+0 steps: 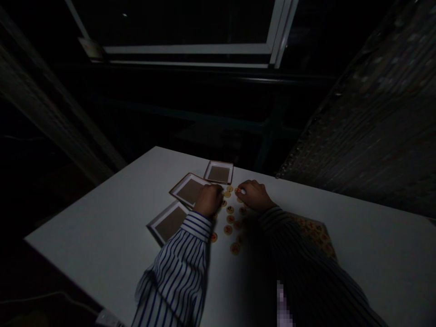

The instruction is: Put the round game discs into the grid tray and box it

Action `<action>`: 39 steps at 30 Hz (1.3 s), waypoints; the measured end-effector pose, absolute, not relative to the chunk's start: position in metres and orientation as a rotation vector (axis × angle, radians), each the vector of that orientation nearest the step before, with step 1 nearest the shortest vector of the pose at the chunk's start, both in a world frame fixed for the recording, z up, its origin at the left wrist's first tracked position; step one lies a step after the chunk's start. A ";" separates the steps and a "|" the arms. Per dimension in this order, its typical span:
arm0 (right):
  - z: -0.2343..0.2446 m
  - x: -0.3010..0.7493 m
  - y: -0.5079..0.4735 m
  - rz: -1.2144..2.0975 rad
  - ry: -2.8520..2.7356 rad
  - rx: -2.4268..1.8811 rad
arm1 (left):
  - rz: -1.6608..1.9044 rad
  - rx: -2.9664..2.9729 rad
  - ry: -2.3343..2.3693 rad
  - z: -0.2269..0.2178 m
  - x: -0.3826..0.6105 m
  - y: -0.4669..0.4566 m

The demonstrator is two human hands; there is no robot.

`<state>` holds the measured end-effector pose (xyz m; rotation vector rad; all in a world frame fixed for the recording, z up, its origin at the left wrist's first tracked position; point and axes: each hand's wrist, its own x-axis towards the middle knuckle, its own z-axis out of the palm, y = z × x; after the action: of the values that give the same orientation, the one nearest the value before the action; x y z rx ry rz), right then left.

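Round wooden xiangqi pieces with red or dark characters, such as a piece (230, 210) in the middle, lie scattered on the white table (112, 213). At the far end of the scatter, my right hand (255, 196) has its thumb and fingertips closed on the edge of a xiangqi piece (237, 190) with a red mark. My left hand (208, 200) is curled just left of the pieces, beside a tray. Its fingertips are turned away and dim, so what they hold, if anything, is hidden. Nearer to me lies another xiangqi piece (235, 248).
Three shallow box parts stand at the left and back: a far tray (232, 174), a middle tray (177, 185) and a near tray (154, 232). Beyond my right sleeve, a panel showing xiangqi pieces (315, 234) is partly covered. A window frame (187, 49) rises behind.
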<state>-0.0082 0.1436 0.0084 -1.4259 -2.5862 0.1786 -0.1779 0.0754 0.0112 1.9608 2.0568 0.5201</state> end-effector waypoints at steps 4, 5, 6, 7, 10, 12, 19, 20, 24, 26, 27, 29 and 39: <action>0.005 -0.007 0.144 0.191 -2.602 -1.458 | 0.408 2.139 2.091 0.012 -0.175 0.075; 0.005 -0.007 0.144 0.193 -2.603 -1.459 | 0.404 2.146 2.094 0.011 -0.175 0.075; 0.005 -0.007 0.144 0.196 -2.603 -1.458 | 0.403 2.154 2.093 0.010 -0.175 0.075; 0.004 -0.007 0.144 0.198 -2.603 -1.456 | 0.400 2.171 2.090 0.009 -0.174 0.075; 0.004 -0.006 0.143 0.208 -2.602 -1.448 | 0.412 2.225 2.075 0.006 -0.174 0.075; 0.004 -0.006 0.143 0.213 -2.603 -1.443 | 0.433 2.238 2.074 0.005 -0.174 0.075; 0.002 -0.006 0.146 0.194 -2.581 -1.444 | 0.395 2.267 2.142 0.002 -0.174 0.075; 0.002 -0.006 0.146 0.189 -2.578 -1.446 | 0.396 2.271 2.145 0.001 -0.174 0.076; 0.002 -0.006 0.145 0.166 -2.557 -1.444 | 0.399 2.250 2.143 0.000 -0.174 0.076; 0.003 -0.006 0.145 0.154 -2.537 -1.440 | 0.405 2.237 2.140 0.001 -0.174 0.076; 0.004 -0.006 0.144 0.149 -2.528 -1.437 | 0.410 2.235 2.141 0.002 -0.174 0.075; 0.006 -0.007 0.144 0.143 -2.508 -1.432 | 0.437 2.225 2.141 0.004 -0.175 0.074; 0.017 -0.013 0.142 0.183 -2.370 -1.332 | 1.280 1.468 1.709 0.013 -0.182 0.080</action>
<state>-0.0127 0.1417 0.0172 -1.3324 -2.3703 0.1826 -0.1822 0.0800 0.0132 1.4677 1.7090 1.2803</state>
